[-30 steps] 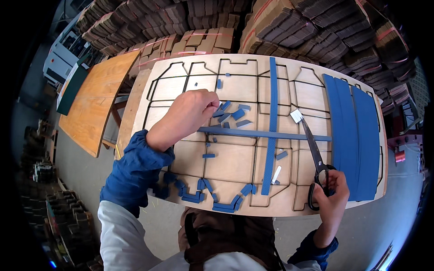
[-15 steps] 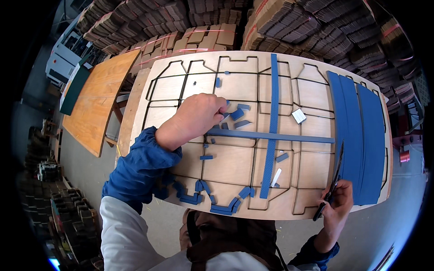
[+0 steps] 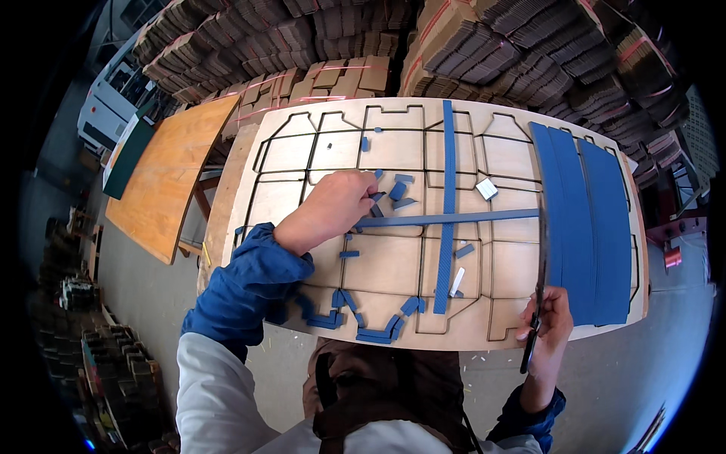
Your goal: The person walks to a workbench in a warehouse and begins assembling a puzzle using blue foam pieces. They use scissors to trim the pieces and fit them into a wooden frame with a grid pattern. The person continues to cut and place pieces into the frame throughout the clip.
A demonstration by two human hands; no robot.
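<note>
My left hand [image 3: 333,204] reaches over the board with its fingertips pinched together on a small blue foam piece [image 3: 377,198], partly hidden by the fingers. Several cut blue pieces lie just beside it, including a chunky one [image 3: 398,190]. In my right hand [image 3: 552,318], at the near right edge, is a pair of black-handled scissors [image 3: 535,321], blades pointing away from me. One long blue strip [image 3: 469,219] runs crosswise from near my left fingers toward the scissors' tips. It crosses a second, textured blue strip [image 3: 447,174] that runs from far to near.
Dark outlined channels mark the pale wooden board [image 3: 393,163]. Wide blue foam sheets [image 3: 605,227] cover its right side. A white block [image 3: 486,189] and a white stick [image 3: 457,282] lie on it. More cut pieces [image 3: 374,334] line the near edge. Cardboard stacks [image 3: 484,53] stand behind.
The scissors have swung more upright, their tips now by the right end of the crosswise strip. My left hand stays pinched among the small pieces. The whole view has shifted slightly.
</note>
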